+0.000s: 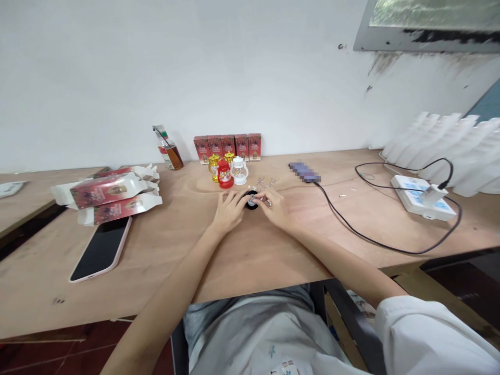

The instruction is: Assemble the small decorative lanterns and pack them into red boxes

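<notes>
My left hand (230, 209) has its thumb and fingers closed on the rim of a small black round piece (251, 206) with a pale middle. From the other side my right hand (276, 209) pinches at that pale middle; what lies between its fingertips is too small to make out. Just behind the hands are small metal chains (265, 183) on the table. Beyond my left hand stand miniature lanterns: a red lantern (225, 178), a white lantern (239, 172) and two gold ones, the nearer gold lantern (213, 170) on the left.
Red printed boxes (227, 145) line the wall. A bottle of amber liquid (171, 152) leans left of them. Opened cartons (113, 195) overlap a phone (102, 249). At right lie a pixelated device (304, 172), its black cable (351, 227), a power strip (420, 197) and white rolled sleeves (449, 146).
</notes>
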A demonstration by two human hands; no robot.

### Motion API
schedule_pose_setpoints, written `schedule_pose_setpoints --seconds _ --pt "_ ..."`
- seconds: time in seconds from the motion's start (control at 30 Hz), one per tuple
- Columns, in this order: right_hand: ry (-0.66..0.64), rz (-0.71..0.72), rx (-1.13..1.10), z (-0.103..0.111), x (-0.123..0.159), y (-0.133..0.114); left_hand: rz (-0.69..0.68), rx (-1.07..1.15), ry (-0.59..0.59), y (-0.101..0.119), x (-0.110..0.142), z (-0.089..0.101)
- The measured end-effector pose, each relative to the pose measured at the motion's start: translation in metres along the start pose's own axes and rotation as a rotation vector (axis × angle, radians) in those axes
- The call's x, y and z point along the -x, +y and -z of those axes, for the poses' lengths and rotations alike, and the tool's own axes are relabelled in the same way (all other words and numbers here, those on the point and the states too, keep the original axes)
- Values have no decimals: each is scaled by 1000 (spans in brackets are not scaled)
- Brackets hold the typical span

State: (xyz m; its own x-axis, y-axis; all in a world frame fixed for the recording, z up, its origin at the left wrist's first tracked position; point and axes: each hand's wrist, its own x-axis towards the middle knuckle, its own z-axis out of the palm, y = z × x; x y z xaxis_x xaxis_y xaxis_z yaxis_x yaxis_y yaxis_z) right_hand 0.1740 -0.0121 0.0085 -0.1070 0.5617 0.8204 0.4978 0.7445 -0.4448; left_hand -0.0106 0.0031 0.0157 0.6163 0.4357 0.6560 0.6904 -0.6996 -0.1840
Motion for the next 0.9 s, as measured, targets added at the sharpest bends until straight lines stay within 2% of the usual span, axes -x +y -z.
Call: schedule_pose_setpoints --seconds 0.23,0.4,0.53,0.7,0.9 --pt "-28 -120 -73 3 -4 -4 -37 -9 36 0 0 -1" --pt "-36 -235 -155 4 -6 -5 -27 -3 21 -1 0 -2" --pt "-30 -259 -149 3 -5 -6 -11 2 6 -1 0 -2" --pt "-35 -192 -85 3 -5 -3 -22 10 14 0 0 -1" --pt "-67 30 79 4 0 -4 22 43 -5 -2 1 -1"
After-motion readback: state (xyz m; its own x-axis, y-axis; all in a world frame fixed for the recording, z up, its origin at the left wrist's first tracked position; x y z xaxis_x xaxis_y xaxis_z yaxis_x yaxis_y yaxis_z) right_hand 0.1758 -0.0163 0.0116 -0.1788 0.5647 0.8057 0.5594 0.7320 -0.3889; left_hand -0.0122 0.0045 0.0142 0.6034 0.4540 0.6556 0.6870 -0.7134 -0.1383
